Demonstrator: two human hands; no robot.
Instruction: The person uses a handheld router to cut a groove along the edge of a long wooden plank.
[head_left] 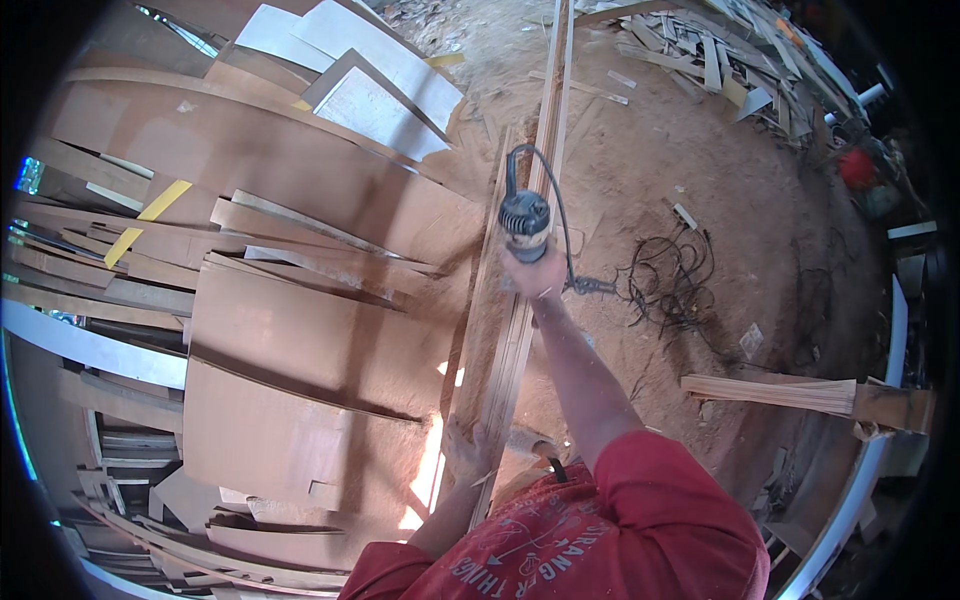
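My right hand (533, 272) is stretched out ahead and grips a dark blue-grey handheld router (524, 218) that sits on a long narrow wooden strip (515, 330). The strip runs from near my body far up the view. A black power cord (566, 240) loops from the router's top down past my wrist. My left hand (467, 450) presses flat on the near end of the same strip, fingers spread. My red shirt fills the lower edge.
Stacked plywood sheets (290, 330) and boards lie at the left. Sawdust covers the floor (650, 170). A tangle of black cable (675, 280) lies at the right, a bundle of thin strips (780, 392) lower right, and offcuts (710, 60) are piled at top right.
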